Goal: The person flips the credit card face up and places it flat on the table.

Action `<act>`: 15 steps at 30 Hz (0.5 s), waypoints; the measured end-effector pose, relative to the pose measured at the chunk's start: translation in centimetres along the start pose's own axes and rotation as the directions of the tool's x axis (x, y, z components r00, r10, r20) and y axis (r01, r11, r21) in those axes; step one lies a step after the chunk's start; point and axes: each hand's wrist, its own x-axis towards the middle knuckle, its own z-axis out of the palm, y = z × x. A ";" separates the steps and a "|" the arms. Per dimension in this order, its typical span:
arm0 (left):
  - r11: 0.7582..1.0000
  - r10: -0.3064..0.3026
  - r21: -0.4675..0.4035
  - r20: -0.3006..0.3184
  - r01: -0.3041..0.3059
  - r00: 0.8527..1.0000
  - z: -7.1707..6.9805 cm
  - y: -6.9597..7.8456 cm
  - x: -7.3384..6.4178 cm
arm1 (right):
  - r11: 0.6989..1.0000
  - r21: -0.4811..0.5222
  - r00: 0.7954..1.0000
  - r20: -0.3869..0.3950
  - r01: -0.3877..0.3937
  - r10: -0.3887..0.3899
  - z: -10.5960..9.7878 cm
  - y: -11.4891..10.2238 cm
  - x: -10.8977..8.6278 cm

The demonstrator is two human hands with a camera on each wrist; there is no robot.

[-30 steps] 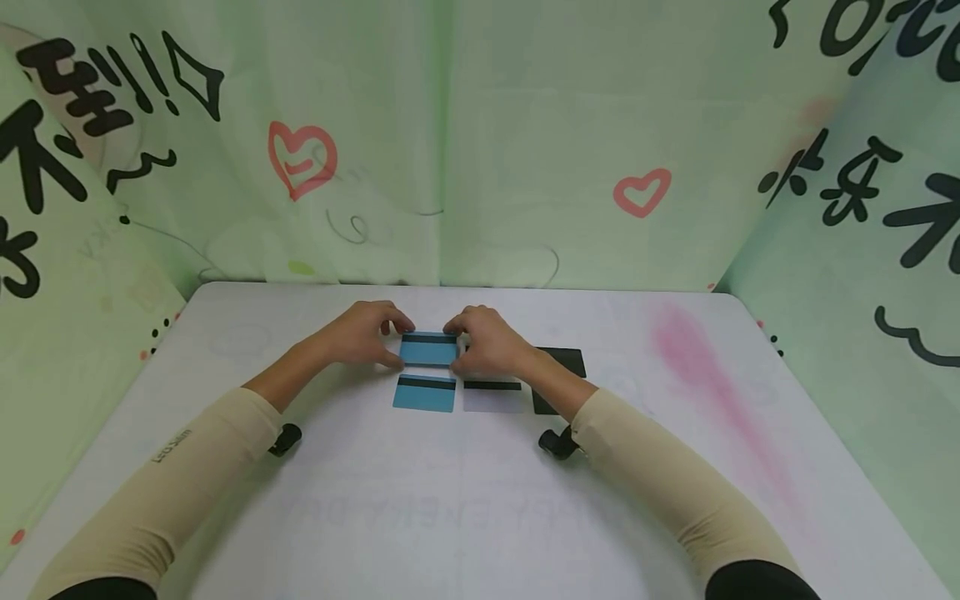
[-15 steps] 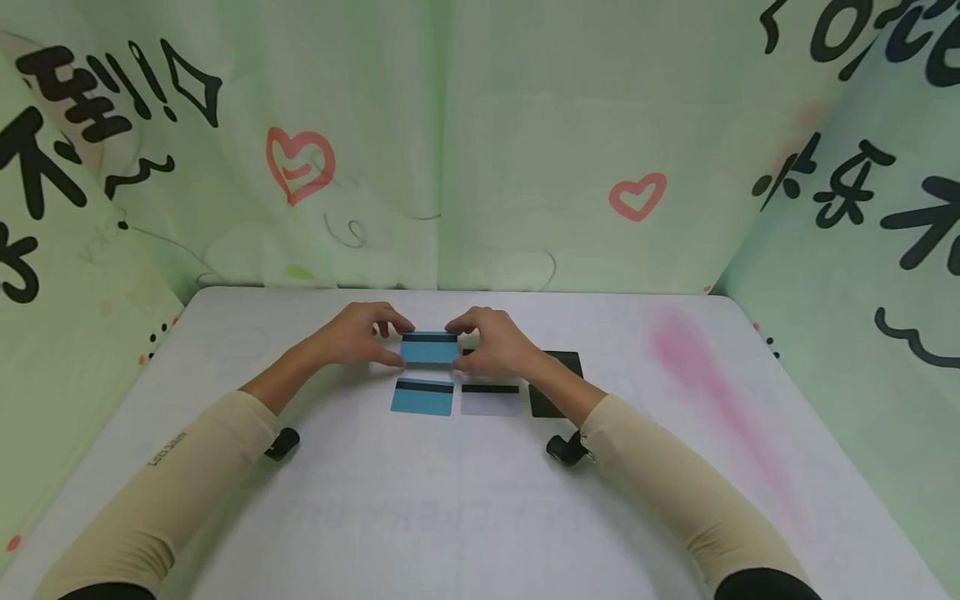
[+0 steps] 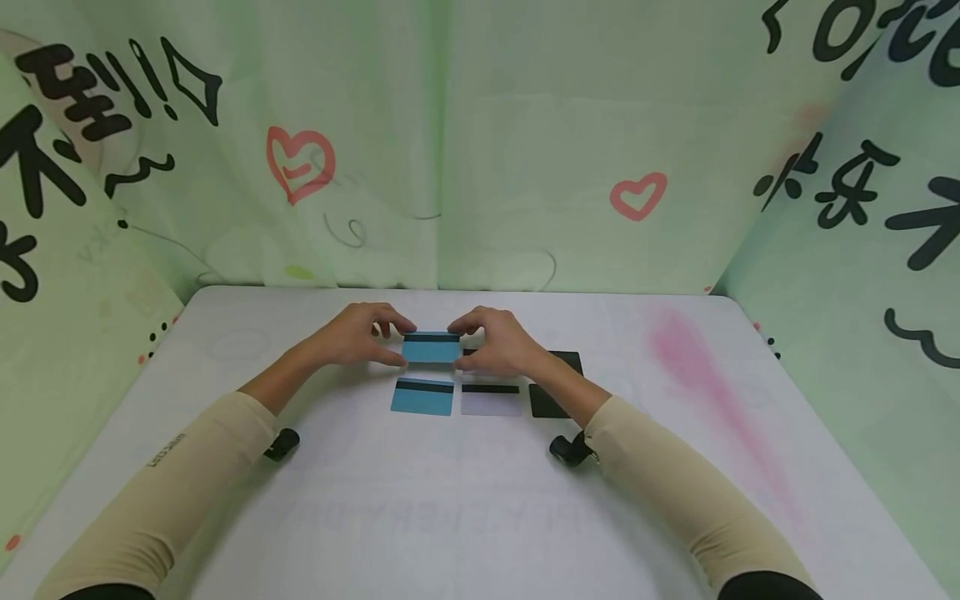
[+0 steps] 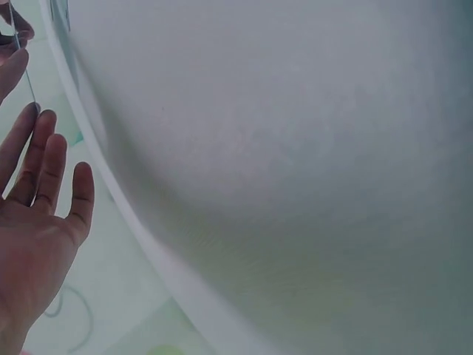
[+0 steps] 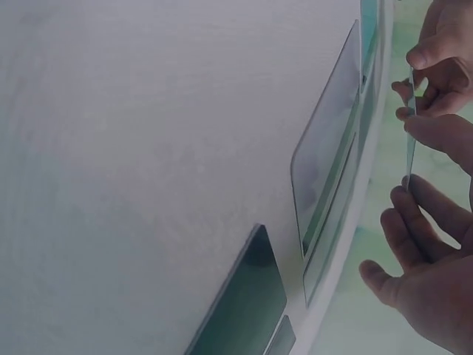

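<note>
A blue card [image 3: 431, 347] with a black magnetic stripe is held up between both hands at the back row, slightly above the table. My left hand [image 3: 362, 333] pinches its left edge between thumb and fingers. The right hand [image 3: 498, 342] pinches its right edge. In the right wrist view the held card [image 5: 411, 137] appears almost edge-on. A second blue striped card [image 3: 422, 397] lies flat in front of it. To that card's right lies a pale lavender striped card [image 3: 491, 402]. Another pale card [image 5: 329, 222] sits behind it, mostly hidden by my right hand in the head view.
On the right, a black card [image 3: 547, 402] and another black card [image 3: 567, 361] lie one behind the other, partly covered by my right forearm. The white table [image 3: 450, 500] has a pink smear on its right side. Green cloth [image 3: 510, 125] hangs around its back and sides.
Both hands have raised the blue card a little off the table and shifted it very slightly right. The cards lying on the table have stayed in place.
</note>
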 end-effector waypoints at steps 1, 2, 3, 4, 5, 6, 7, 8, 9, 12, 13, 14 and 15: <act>1.000 0.003 -0.001 -0.001 -0.003 1.000 0.0 0.0 0.0 | 1.000 0.005 1.000 -0.003 -0.002 0.002 -0.1 0.0 -0.1; 1.000 0.004 -0.004 -0.001 -0.004 1.000 0.0 0.0 0.0 | 1.000 0.008 1.000 -0.006 -0.004 0.004 -0.1 -0.1 -0.1; 1.000 0.003 -0.008 -0.001 -0.003 1.000 0.1 0.0 0.0 | 1.000 0.010 1.000 -0.009 -0.008 0.008 -0.1 -0.1 -0.1; 1.000 0.005 -0.009 -0.003 -0.005 1.000 0.1 0.0 0.0 | 1.000 0.012 1.000 -0.013 -0.010 0.010 -0.2 -0.1 -0.1; 1.000 0.004 -0.010 -0.004 -0.004 1.000 0.1 0.0 0.0 | 1.000 0.015 1.000 -0.016 -0.012 0.012 -0.2 -0.1 -0.1; 1.000 0.003 -0.010 -0.005 -0.003 1.000 0.1 0.0 0.0 | 1.000 0.020 1.000 -0.019 -0.013 0.013 -0.2 -0.1 -0.1; 1.000 0.002 -0.009 -0.007 -0.002 1.000 0.1 0.0 0.0 | 1.000 0.024 1.000 -0.023 -0.013 0.013 -0.2 0.0 -0.2; 1.000 -0.002 -0.010 -0.007 0.002 1.000 0.1 0.0 0.0 | 0.999 0.031 1.000 -0.028 -0.011 0.012 -0.3 0.0 -0.2; 1.000 -0.003 -0.008 -0.009 0.003 1.000 0.1 0.0 0.0 | 0.999 0.038 0.999 -0.033 -0.008 0.009 -0.3 0.0 -0.2; 1.000 -0.005 -0.007 -0.008 0.005 1.000 0.2 0.0 0.0 | 0.998 0.060 0.999 -0.047 0.011 -0.008 -0.4 0.1 -0.4; 1.000 -0.004 -0.008 -0.008 0.004 1.000 0.2 0.0 0.0 | 0.998 0.067 0.998 -0.053 0.018 -0.014 -0.4 0.1 -0.4; 1.000 -0.003 -0.008 -0.008 0.003 1.000 0.2 0.0 0.0 | 0.997 0.073 0.998 -0.059 0.027 -0.023 -0.4 0.1 -0.4; 1.000 -0.005 -0.010 -0.006 0.005 1.000 0.3 0.0 0.0 | 0.996 0.077 0.998 -0.064 0.034 -0.029 -0.4 0.2 -0.4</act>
